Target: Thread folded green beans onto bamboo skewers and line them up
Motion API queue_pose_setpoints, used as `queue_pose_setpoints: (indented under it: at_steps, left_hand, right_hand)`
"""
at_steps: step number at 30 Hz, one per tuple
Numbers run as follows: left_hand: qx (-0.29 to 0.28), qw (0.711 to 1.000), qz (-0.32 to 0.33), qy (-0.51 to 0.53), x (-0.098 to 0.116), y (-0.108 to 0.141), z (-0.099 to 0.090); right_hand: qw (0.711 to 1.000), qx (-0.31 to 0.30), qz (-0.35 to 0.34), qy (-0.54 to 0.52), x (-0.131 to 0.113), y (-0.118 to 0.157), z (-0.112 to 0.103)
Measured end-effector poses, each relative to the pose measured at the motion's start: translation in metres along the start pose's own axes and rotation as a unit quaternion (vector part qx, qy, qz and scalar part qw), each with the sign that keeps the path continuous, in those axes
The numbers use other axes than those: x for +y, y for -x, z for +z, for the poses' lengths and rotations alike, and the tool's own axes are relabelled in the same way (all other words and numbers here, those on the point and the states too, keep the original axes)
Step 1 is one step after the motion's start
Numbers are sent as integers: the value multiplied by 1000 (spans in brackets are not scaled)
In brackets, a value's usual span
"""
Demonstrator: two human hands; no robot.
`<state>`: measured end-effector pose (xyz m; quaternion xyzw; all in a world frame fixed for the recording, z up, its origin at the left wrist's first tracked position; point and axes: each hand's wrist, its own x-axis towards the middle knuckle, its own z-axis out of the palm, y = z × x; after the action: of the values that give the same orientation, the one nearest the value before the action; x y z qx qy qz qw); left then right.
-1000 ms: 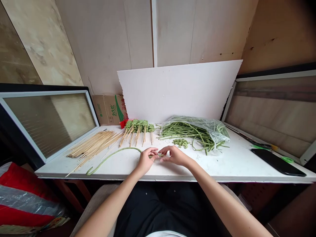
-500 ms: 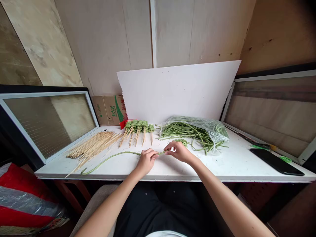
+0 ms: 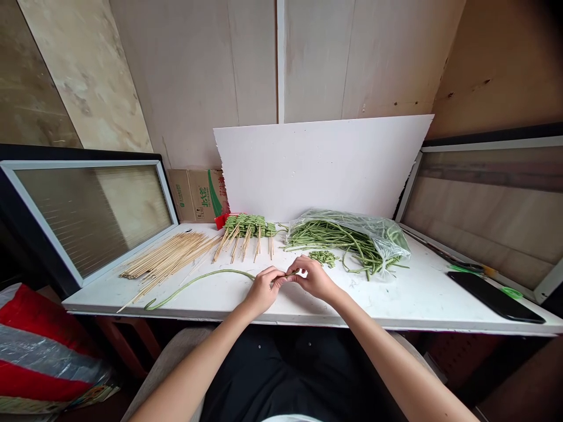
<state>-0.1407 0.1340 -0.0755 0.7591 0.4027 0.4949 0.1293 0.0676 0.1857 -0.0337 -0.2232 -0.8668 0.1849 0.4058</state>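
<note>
A long green bean [image 3: 206,274] curves over the white table from its curled left end to my hands. My left hand [image 3: 264,288] is closed round it near its right end. The fingers of my right hand [image 3: 312,276] pinch the tip of the same bean, close beside my left fingertips. Behind my hands lies a small heap of short bean pieces [image 3: 324,258]. A clear plastic bag of long beans [image 3: 347,237] lies open to the back right. Skewered green bundles [image 3: 248,225] are stacked at the back, their sticks pointing forward.
Loose wooden skewers [image 3: 169,258] are spread on the table's left side. A black phone [image 3: 495,297] lies at the right front, with scissors [image 3: 460,262] behind it. A cardboard box [image 3: 197,196] and a white board [image 3: 321,170] stand at the back.
My right hand has moved left along the bean, closer to my left hand. The view has shifted slightly.
</note>
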Motion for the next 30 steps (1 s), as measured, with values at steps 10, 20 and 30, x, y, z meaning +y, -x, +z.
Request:
queue_pose_setpoints:
  at_steps: [10,20,30]
  left_hand:
    - [-20,999,-23,-12,5,1,3]
    - [-42,995,-60,70,1,3,3]
    - [-88,989,-71,99,10,17,0]
  right_hand:
    - [1000,-12,14,-11,5,4,8]
    - [980,-59,106,-157,6,11,15]
    - [963,-94,117,-224,-2,24,20]
